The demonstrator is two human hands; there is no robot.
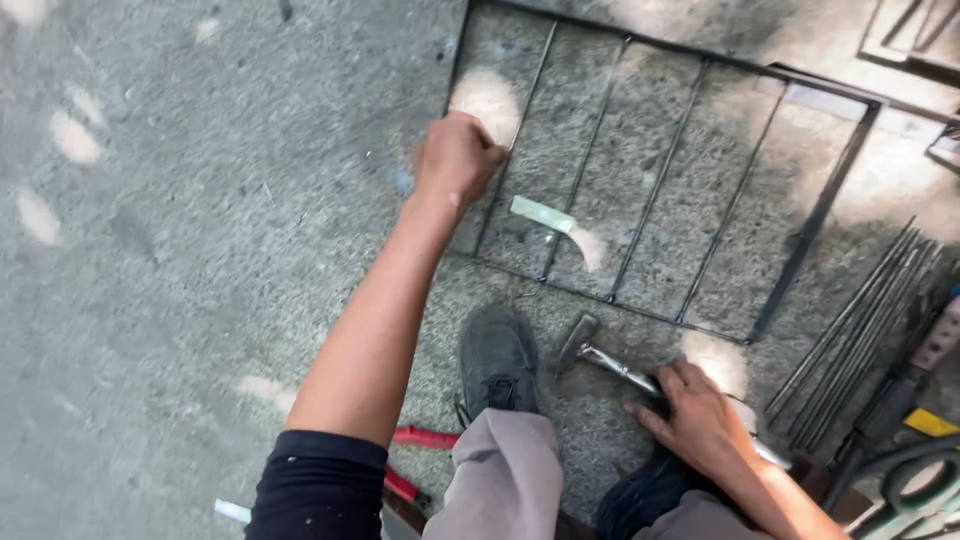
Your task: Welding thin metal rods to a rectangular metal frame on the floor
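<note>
Hands at a metal grille on the concrete floor

The left hand (458,157) is fisted on a grille bar (497,183); the right hand (700,420) grips a hammer (612,364). Loose rods (860,330) lie unused at right.

You look down on a rough grey concrete floor (200,250), dappled with pale patches of sunlight (75,138). A loose bundle of thin dark metal rods (860,330) lies at your right.
</note>
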